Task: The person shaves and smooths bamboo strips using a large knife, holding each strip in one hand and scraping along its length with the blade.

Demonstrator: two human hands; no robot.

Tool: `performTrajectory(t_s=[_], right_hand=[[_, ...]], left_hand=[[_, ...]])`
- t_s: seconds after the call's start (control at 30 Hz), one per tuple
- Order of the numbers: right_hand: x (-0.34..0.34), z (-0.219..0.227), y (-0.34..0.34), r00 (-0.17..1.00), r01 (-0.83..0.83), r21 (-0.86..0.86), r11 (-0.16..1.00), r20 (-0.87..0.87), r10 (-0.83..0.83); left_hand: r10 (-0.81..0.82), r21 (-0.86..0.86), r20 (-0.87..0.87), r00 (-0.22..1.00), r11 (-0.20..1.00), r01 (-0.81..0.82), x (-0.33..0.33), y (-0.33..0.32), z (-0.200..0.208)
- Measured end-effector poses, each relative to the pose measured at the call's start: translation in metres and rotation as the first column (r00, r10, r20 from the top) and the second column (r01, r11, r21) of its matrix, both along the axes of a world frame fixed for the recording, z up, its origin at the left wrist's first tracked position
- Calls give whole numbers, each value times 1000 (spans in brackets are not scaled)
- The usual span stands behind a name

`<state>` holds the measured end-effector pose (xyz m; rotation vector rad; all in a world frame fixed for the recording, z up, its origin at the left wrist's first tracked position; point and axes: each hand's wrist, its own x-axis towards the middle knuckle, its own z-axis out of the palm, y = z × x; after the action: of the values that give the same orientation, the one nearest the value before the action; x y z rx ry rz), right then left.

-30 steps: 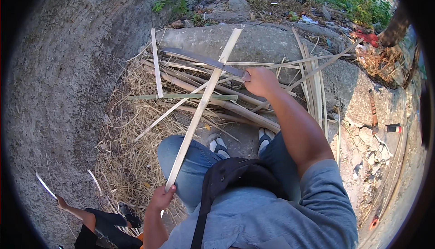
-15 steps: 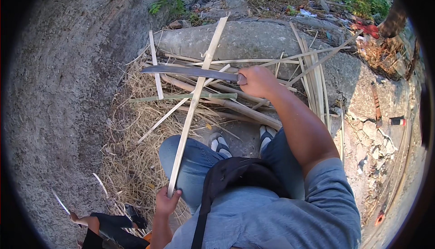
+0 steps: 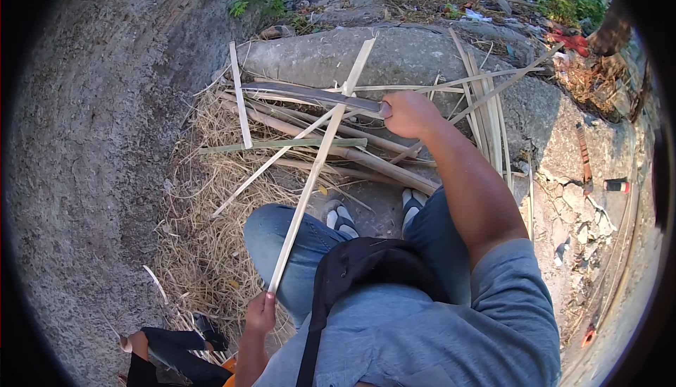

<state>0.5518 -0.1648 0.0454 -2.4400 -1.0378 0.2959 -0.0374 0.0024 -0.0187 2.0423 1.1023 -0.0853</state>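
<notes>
Slat (image 3: 314,176), pale, flat and woody, is clasped in our left grip (image 3: 260,312) at seven o'clock; our right grip (image 3: 410,114), toward two, clenches a grey metal machete (image 3: 303,93).

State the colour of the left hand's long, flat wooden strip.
The strip is pale cream, clearest in head view.
</notes>
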Motion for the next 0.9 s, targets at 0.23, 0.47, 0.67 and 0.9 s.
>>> performTrajectory(t_s=[0.23, 0.47, 0.67, 0.9], right_hand=[[-33, 17, -5, 996, -48, -43, 998, 73, 51], [-64, 15, 11, 869, -466, -167, 869, 100, 485], [27, -10, -9, 997, 61, 140, 988, 43, -68], [20, 1, -12, 971, 237, 174, 956, -83, -226]], left_hand=[[-44, 83, -154, 987, 995, 57, 28, -13, 34], [-59, 242, -167, 984, 965, 99, 35, -19, 29], [-53, 198, -156, 986, 977, 84, 28, -9, 18], [-103, 249, -165, 981, 958, 143, 16, -2, 11]])
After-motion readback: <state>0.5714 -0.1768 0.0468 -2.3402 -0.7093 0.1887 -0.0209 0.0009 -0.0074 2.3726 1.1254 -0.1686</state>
